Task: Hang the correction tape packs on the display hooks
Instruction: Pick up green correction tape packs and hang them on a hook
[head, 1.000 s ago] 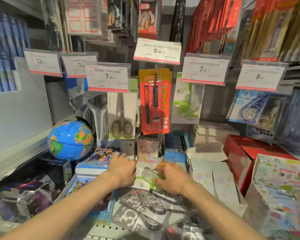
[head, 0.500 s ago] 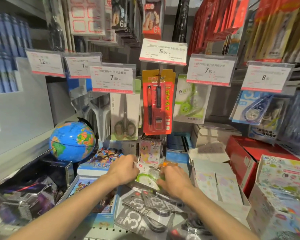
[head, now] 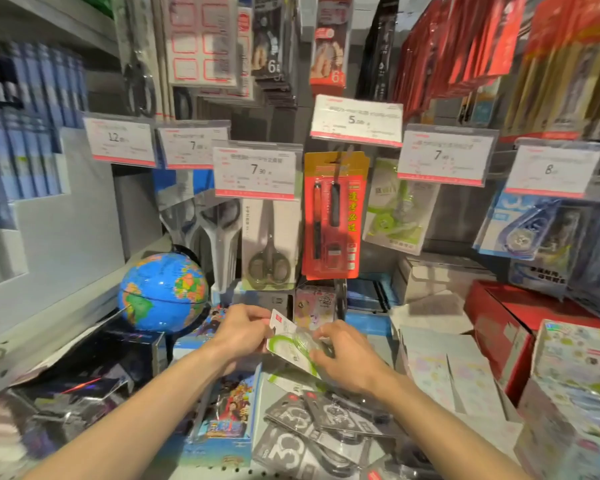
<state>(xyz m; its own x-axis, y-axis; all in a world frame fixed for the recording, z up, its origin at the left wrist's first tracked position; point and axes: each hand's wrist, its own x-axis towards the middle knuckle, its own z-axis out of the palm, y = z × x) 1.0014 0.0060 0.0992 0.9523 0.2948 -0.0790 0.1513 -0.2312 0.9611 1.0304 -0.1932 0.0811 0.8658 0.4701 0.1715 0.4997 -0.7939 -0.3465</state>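
A white-and-green correction tape pack (head: 291, 342) is held between both hands above the shelf, tilted with its top toward the upper left. My left hand (head: 240, 332) pinches its top left corner. My right hand (head: 345, 355) grips its right side. Another green pack (head: 395, 207) of the same kind hangs on a display hook under a 7-yuan price tag (head: 444, 157), up and to the right. Several grey packs marked 30 (head: 312, 427) lie flat on the shelf below my hands. Blue correction tape packs (head: 523, 226) hang at the far right.
A red pen set (head: 333, 216) and boxed scissors (head: 269, 244) hang just behind my hands. A blue globe (head: 163, 292) stands at left. Red boxes (head: 506, 327) and patterned boxes (head: 572, 355) fill the right. Price tags jut out at hook ends.
Both hands have lifted the green pack up off the pile of packs on the shelf; it now sits higher and clear of the pile. The view has tilted slightly.
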